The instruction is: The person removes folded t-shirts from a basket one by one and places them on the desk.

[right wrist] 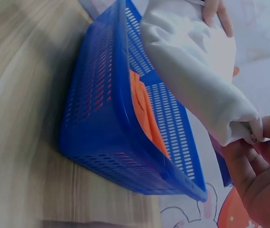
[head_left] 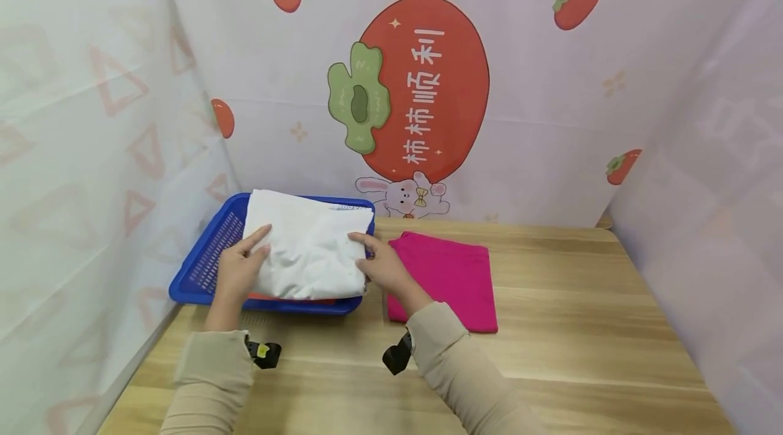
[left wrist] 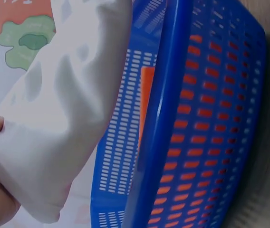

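Both hands hold a folded white cloth [head_left: 308, 245] above a blue plastic basket [head_left: 204, 262]. My left hand [head_left: 238, 268] grips its left edge, thumb and forefinger on top. At the opposite edge, my right hand [head_left: 385, 265] pinches the cloth; the right wrist view shows thumb above and fingers [right wrist: 249, 166] beneath the folded corner. Small blue print shows near the cloth's far right corner. Inside the basket lies orange fabric [right wrist: 147, 114], partly hidden under the white cloth in the head view.
A folded magenta cloth [head_left: 449, 282] lies on the wooden table [head_left: 563, 312] to the right of the basket. Behind stands a white backdrop [head_left: 526, 170] with persimmon pictures, and another printed curtain [head_left: 73, 149] hangs on the left.
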Demonstrator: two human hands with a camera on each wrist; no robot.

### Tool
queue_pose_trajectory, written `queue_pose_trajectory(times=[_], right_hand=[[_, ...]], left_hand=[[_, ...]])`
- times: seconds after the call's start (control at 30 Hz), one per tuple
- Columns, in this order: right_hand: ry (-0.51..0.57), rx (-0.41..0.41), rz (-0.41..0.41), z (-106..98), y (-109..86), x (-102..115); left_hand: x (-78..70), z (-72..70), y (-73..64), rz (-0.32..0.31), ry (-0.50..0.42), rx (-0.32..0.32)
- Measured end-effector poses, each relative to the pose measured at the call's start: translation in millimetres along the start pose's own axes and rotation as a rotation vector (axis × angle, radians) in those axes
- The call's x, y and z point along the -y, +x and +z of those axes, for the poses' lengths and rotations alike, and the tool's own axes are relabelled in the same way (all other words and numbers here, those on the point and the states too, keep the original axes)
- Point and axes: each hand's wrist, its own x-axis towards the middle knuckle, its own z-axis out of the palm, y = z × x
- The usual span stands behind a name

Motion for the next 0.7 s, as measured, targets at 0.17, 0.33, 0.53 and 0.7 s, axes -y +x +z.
queue_pose_trajectory(times=[0.17,0.33,0.53,0.7], right_hand=[[0.003,-0.022,-0.015,-10.1,-10.9,-6.1],[-0.008,-0.037,-0.005,-20.4,-23.3,-8.8],[-0.016,-0.036,0.000,-34.4,-39.3,-9.8],[-0.032,-0.041,-0.012,-47.0,-52.2,-13.7]], left_hand=[[-2.2,15.6,-8.8,-0.013,-0.071,-0.038],[-3.9,27.4,-19.3,-0.029,-0.119,-0.075],[-9.3,38.8,-33.0,-0.032,-0.159,-0.123],[-16.5,51.0,-44.4,-0.007,-0.220,-0.119]])
